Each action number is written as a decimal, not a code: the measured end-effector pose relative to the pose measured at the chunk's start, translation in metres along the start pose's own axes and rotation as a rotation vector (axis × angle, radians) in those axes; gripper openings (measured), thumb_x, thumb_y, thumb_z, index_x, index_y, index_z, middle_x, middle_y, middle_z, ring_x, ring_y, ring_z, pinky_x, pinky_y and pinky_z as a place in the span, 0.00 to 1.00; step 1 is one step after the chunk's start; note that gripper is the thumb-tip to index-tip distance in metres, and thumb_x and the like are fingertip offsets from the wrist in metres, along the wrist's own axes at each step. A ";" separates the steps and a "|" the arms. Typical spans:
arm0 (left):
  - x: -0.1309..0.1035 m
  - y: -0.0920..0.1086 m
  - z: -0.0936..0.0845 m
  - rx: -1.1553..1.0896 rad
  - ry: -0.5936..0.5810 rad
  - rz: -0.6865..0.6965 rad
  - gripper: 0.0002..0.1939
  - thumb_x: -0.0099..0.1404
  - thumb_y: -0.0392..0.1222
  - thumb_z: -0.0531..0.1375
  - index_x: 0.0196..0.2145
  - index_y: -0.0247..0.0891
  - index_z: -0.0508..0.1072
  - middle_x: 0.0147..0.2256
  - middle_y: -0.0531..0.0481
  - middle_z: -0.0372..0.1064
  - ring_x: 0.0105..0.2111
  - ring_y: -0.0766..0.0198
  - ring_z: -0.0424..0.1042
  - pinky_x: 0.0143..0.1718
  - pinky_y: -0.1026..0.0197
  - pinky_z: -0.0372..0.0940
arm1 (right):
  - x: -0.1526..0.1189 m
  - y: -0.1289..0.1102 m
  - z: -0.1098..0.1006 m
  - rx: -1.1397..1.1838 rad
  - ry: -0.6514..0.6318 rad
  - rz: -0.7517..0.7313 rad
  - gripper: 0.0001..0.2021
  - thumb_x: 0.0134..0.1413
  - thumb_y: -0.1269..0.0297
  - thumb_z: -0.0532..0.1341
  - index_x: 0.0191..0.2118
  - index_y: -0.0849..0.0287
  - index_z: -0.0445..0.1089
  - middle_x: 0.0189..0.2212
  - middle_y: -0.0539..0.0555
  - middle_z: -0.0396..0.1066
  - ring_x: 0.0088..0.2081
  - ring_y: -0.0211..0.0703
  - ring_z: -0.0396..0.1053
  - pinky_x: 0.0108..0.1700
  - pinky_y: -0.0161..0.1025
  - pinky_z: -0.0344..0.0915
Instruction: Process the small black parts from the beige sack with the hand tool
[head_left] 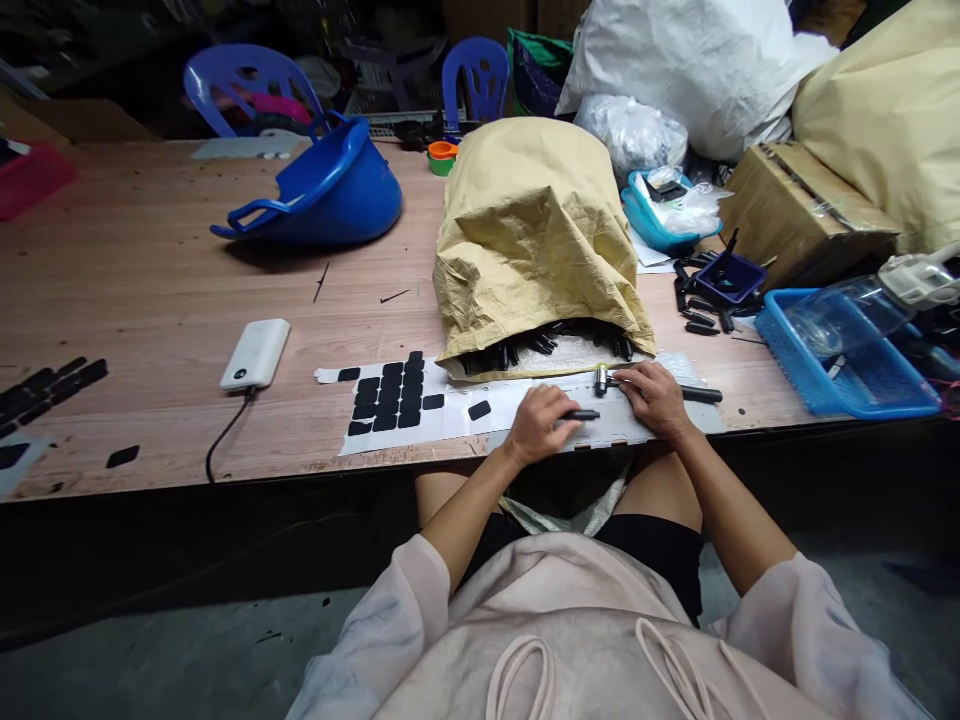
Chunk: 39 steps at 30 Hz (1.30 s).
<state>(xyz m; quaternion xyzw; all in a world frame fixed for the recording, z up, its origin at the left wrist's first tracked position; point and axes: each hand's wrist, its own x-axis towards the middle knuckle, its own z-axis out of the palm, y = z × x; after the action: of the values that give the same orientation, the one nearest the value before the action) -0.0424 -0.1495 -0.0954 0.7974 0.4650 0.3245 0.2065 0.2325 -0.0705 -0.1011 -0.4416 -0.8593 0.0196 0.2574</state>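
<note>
My left hand is closed around a slim black plastic piece that points to the right above the table edge. My right hand grips a small hammer; its silver and yellow head shows left of the fingers and its black handle sticks out to the right. Under both hands lies a pale board. Left of my left hand, several black rounded stickers sit in rows on a white sheet. Just beyond the hands, a beige sack lies with its mouth towards me, black pieces inside.
A tipped blue basin and a white power bank with a cable are on the left. To the right stand a blue basket, a small purple tray among loose black pieces, and a cardboard box.
</note>
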 end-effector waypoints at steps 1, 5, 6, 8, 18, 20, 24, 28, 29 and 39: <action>-0.011 0.008 0.003 0.001 -0.060 0.071 0.12 0.72 0.50 0.63 0.46 0.42 0.81 0.41 0.42 0.77 0.43 0.53 0.73 0.49 0.48 0.67 | 0.000 0.000 0.000 0.000 -0.002 0.004 0.13 0.70 0.61 0.57 0.49 0.52 0.80 0.37 0.56 0.74 0.42 0.50 0.68 0.46 0.47 0.65; -0.058 0.028 0.035 -0.039 -0.318 0.259 0.19 0.76 0.55 0.56 0.50 0.42 0.80 0.39 0.41 0.78 0.39 0.55 0.76 0.44 0.52 0.70 | 0.001 -0.001 -0.001 -0.012 0.004 0.005 0.13 0.69 0.61 0.58 0.49 0.51 0.80 0.38 0.56 0.74 0.42 0.50 0.67 0.47 0.48 0.65; -0.066 0.027 0.046 -0.036 -0.353 0.236 0.18 0.76 0.54 0.56 0.50 0.42 0.80 0.39 0.41 0.78 0.40 0.55 0.77 0.43 0.54 0.71 | 0.001 -0.001 -0.001 -0.017 0.006 0.003 0.13 0.70 0.61 0.58 0.49 0.52 0.80 0.38 0.56 0.74 0.42 0.50 0.68 0.47 0.47 0.65; -0.077 0.019 0.068 -0.012 -0.424 0.075 0.17 0.76 0.52 0.57 0.50 0.41 0.80 0.41 0.42 0.79 0.42 0.56 0.79 0.44 0.56 0.72 | 0.001 -0.002 0.000 -0.026 0.010 0.002 0.13 0.70 0.60 0.58 0.48 0.52 0.79 0.38 0.56 0.74 0.42 0.50 0.68 0.47 0.47 0.65; -0.084 -0.013 0.087 -0.023 -0.670 -0.356 0.30 0.67 0.38 0.63 0.66 0.49 0.71 0.57 0.45 0.78 0.56 0.51 0.78 0.59 0.53 0.71 | 0.000 -0.001 0.001 -0.027 0.013 0.012 0.12 0.69 0.61 0.58 0.49 0.52 0.79 0.37 0.56 0.73 0.42 0.50 0.67 0.45 0.46 0.63; -0.086 -0.001 0.077 -0.040 -0.621 -0.147 0.26 0.68 0.39 0.63 0.63 0.49 0.73 0.52 0.46 0.80 0.51 0.53 0.80 0.52 0.55 0.74 | 0.000 0.000 0.002 -0.030 0.015 0.007 0.12 0.69 0.61 0.58 0.48 0.52 0.79 0.37 0.56 0.73 0.41 0.50 0.67 0.45 0.46 0.63; -0.072 0.021 0.048 -0.026 -0.321 0.175 0.15 0.75 0.44 0.57 0.53 0.44 0.80 0.36 0.46 0.79 0.36 0.59 0.79 0.40 0.60 0.74 | -0.001 0.001 0.003 -0.036 0.017 0.001 0.12 0.69 0.61 0.58 0.49 0.52 0.79 0.37 0.56 0.73 0.41 0.50 0.67 0.45 0.47 0.64; -0.029 0.014 0.009 0.047 0.088 -0.059 0.15 0.76 0.43 0.57 0.51 0.41 0.81 0.34 0.46 0.77 0.34 0.60 0.76 0.40 0.59 0.72 | 0.000 0.000 0.003 -0.051 0.027 -0.006 0.12 0.70 0.60 0.58 0.48 0.52 0.79 0.37 0.56 0.74 0.41 0.50 0.67 0.45 0.46 0.64; -0.016 0.008 0.000 0.068 0.161 -0.154 0.14 0.75 0.42 0.58 0.51 0.40 0.81 0.34 0.46 0.76 0.34 0.60 0.76 0.40 0.59 0.72 | 0.000 0.000 0.002 -0.052 0.029 -0.004 0.12 0.70 0.60 0.58 0.48 0.52 0.79 0.37 0.56 0.74 0.41 0.50 0.67 0.45 0.46 0.64; 0.085 -0.038 -0.037 0.311 0.046 -0.287 0.19 0.66 0.25 0.56 0.46 0.43 0.81 0.47 0.44 0.71 0.46 0.54 0.73 0.43 0.58 0.68 | 0.001 -0.001 0.001 -0.020 0.027 -0.002 0.13 0.71 0.59 0.57 0.48 0.53 0.79 0.38 0.56 0.73 0.41 0.50 0.67 0.46 0.47 0.64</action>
<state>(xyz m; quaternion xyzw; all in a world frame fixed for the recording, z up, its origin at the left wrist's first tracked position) -0.0610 -0.0554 -0.0656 0.7376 0.6229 0.2341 0.1145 0.2305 -0.0705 -0.1015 -0.4435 -0.8562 0.0048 0.2648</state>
